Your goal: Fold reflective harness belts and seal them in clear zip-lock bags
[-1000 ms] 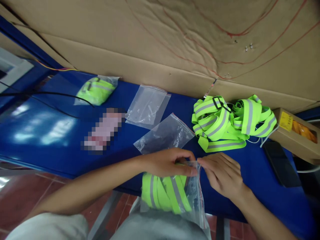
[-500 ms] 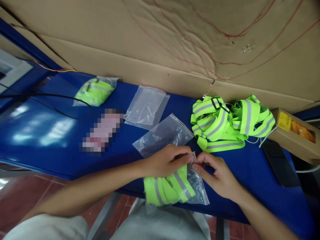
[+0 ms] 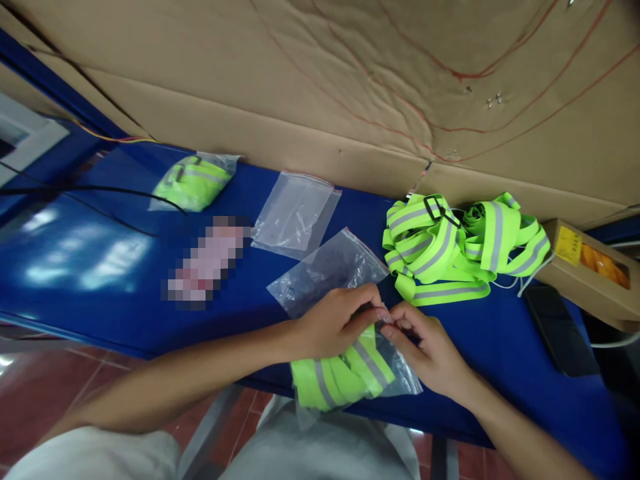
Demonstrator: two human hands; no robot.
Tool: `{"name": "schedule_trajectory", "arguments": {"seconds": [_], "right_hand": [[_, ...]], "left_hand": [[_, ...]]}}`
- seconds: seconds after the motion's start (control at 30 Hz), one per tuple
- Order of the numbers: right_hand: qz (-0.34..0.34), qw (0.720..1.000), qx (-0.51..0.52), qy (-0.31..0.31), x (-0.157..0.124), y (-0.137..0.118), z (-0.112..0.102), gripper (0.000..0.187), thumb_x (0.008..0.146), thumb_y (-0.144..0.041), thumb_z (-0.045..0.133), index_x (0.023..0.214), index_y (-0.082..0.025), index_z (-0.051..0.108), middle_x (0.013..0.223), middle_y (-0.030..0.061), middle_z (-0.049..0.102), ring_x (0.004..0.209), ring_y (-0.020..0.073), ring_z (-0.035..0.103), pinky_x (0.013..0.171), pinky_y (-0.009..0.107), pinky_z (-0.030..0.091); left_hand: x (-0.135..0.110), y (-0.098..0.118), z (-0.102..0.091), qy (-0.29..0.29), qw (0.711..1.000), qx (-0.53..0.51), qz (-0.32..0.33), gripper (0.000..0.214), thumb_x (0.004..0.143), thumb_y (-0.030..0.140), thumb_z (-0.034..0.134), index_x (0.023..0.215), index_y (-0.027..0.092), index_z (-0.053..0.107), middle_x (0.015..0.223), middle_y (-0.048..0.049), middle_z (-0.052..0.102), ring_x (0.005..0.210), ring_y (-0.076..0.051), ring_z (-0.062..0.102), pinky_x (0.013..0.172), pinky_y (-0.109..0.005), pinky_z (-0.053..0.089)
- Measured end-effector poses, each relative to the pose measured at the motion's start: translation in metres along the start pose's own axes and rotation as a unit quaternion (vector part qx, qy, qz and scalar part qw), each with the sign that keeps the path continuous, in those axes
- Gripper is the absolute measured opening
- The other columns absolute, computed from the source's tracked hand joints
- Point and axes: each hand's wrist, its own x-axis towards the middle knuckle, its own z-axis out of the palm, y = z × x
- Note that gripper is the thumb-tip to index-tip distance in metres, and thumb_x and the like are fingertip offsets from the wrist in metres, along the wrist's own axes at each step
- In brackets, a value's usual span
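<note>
A clear zip bag point(image 3: 397, 373) stuffed with folded neon-yellow reflective straps point(image 3: 340, 380) lies at the near edge of the blue table point(image 3: 100, 267). My left hand point(image 3: 335, 320) pinches the bag's top edge from the left. My right hand point(image 3: 430, 350) pinches the same edge from the right, fingertips nearly touching the left ones. Both hands are closed on the bag's opening.
Two empty clear bags point(image 3: 295, 213) point(image 3: 330, 270) lie beyond my hands. A loose heap of neon straps with a black buckle point(image 3: 460, 243) sits right. A filled bag point(image 3: 193, 180) lies far left, near black cables point(image 3: 90, 190). A cardboard box point(image 3: 590, 267) and dark phone point(image 3: 563, 327) are at right.
The bag has been lifted from my lap up onto the table edge. My hands have closed together on its top edge.
</note>
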Motion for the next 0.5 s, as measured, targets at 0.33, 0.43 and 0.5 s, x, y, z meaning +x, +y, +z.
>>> {"name": "schedule_trajectory", "arguments": {"seconds": [0.33,0.43,0.5], "right_hand": [[0.021,0.981,0.12,0.153,-0.004,0.001,-0.022,0.026,0.1,-0.049,0.063,0.107,-0.024,0.063,0.079,0.0005,0.065,0.065,0.014,0.061,0.058,0.024,0.049],[0.033,0.982,0.135,0.129,0.001,0.0,-0.036,0.029,0.098,-0.051,0.065,0.11,-0.024,0.064,0.068,-0.0019,0.063,0.053,0.0123,0.057,0.048,0.022,0.045],[0.04,0.983,0.131,0.122,0.002,0.0,-0.038,0.026,0.099,-0.048,0.066,0.104,-0.022,0.064,0.056,-0.0067,0.054,0.04,0.0092,0.046,0.039,0.02,0.036]], "left_hand": [[0.006,0.001,-0.02,-0.154,0.98,-0.116,-0.057,0.073,0.076,0.044,0.089,0.137,0.021,0.056,0.122,-0.0088,0.072,0.111,-0.027,0.068,0.093,-0.038,0.056],[0.008,0.002,-0.023,-0.094,0.982,-0.159,-0.049,0.057,0.082,0.04,0.084,0.131,0.021,0.062,0.124,-0.0078,0.073,0.112,-0.026,0.069,0.095,-0.04,0.057],[0.01,0.003,-0.025,0.001,0.979,-0.2,-0.041,0.057,0.083,0.043,0.082,0.131,0.02,0.061,0.118,-0.0078,0.075,0.105,-0.025,0.071,0.088,-0.037,0.059]]}}
